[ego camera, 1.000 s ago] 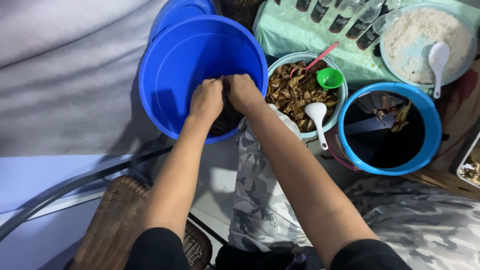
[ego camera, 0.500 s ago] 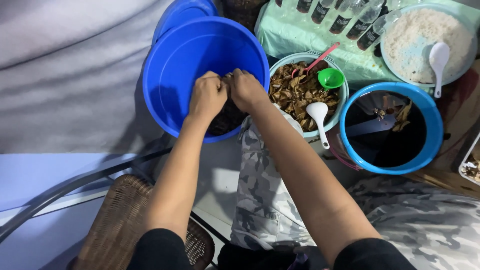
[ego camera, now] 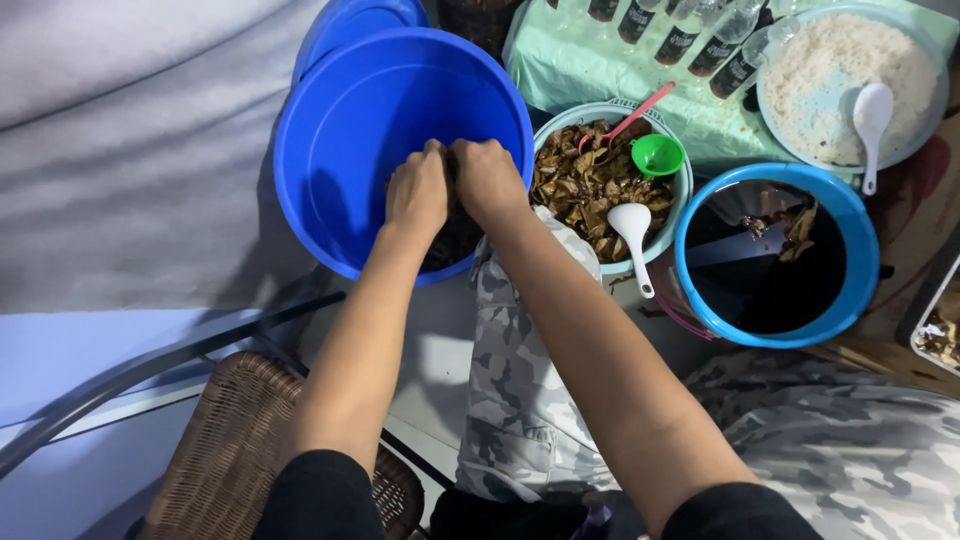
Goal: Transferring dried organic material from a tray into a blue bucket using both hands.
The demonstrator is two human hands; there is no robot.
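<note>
My left hand (ego camera: 417, 192) and my right hand (ego camera: 487, 182) are pressed together inside a big blue tub (ego camera: 340, 120), fingers curled down over a dark clump (ego camera: 450, 240) near the tub's front wall. What the fingers grip is hidden under the hands. Just right of my right hand stands a pale bowl of brown dried pieces (ego camera: 585, 190) with a white spoon (ego camera: 634, 232), a green funnel (ego camera: 657, 155) and a pink stick in it.
A blue bucket of dark liquid (ego camera: 860, 260) stands at the right. Behind it is a bowl of white grains (ego camera: 840, 70) with a white spoon, and several dark bottles (ego camera: 680, 40) on a green cloth. A wicker stool (ego camera: 230, 450) is at lower left.
Both hands have stayed together inside the tub, shifting only slightly; the view has drifted a little.
</note>
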